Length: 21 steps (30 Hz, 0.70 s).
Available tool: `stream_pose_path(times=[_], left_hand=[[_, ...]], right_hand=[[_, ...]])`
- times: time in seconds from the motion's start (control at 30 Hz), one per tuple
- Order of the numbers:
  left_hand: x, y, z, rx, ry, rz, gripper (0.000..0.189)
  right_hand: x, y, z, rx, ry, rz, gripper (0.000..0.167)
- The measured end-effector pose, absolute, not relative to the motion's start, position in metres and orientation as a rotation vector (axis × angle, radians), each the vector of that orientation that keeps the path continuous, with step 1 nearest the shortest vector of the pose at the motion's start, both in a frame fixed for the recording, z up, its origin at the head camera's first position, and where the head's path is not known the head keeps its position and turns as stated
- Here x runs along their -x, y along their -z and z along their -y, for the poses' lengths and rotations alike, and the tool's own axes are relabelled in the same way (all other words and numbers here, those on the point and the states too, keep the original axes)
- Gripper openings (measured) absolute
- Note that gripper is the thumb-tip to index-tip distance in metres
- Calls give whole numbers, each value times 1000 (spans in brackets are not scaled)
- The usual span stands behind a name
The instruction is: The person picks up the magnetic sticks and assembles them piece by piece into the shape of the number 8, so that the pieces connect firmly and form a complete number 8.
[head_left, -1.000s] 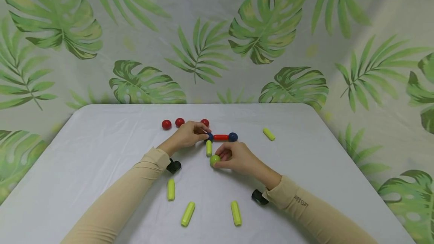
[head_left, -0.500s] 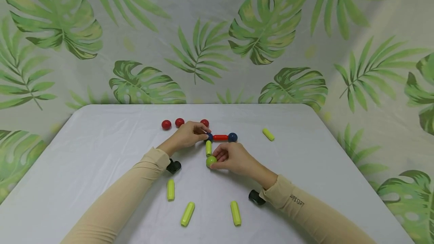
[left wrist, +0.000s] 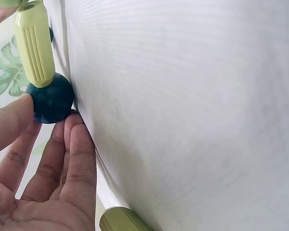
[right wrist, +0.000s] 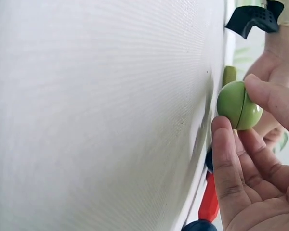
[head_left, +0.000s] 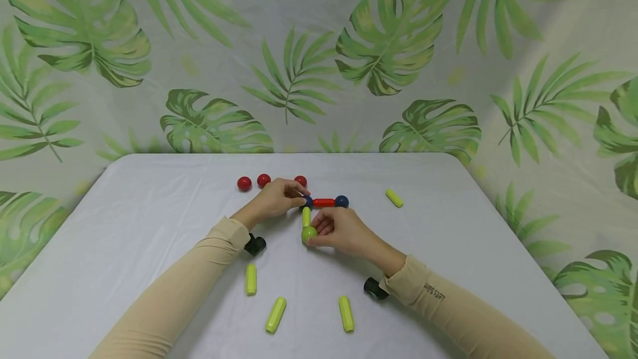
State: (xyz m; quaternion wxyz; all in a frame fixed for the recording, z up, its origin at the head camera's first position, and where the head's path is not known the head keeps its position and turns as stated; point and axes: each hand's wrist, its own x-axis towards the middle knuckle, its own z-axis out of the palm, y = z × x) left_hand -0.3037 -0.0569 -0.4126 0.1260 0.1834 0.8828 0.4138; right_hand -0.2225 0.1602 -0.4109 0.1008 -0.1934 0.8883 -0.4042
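My left hand pinches a blue ball between thumb and fingertips. From that ball a yellow-green rod runs towards me, and a red rod leads right to a second blue ball. My right hand holds a green ball in its thumb and fingers. In the head view this ball sits at the near end of the yellow-green rod and appears to touch it. Fingers partly cover the held balls.
Several red balls lie at the back left of the white table. Loose yellow-green rods lie near the front, with another such rod at the back right. Black camera mounts hang at both wrists.
The right hand has moved left with the green ball, bringing it from beside the yellow-green rod to the rod's near end. The left hand has stayed on the blue ball.
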Motion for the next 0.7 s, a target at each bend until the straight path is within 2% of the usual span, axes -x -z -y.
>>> stream_pose_path(times=[0.7], left_hand=[[304, 411, 58, -576, -1211, -2555, 22]], right_hand=[[225, 413, -160, 592, 1190, -2602, 33]])
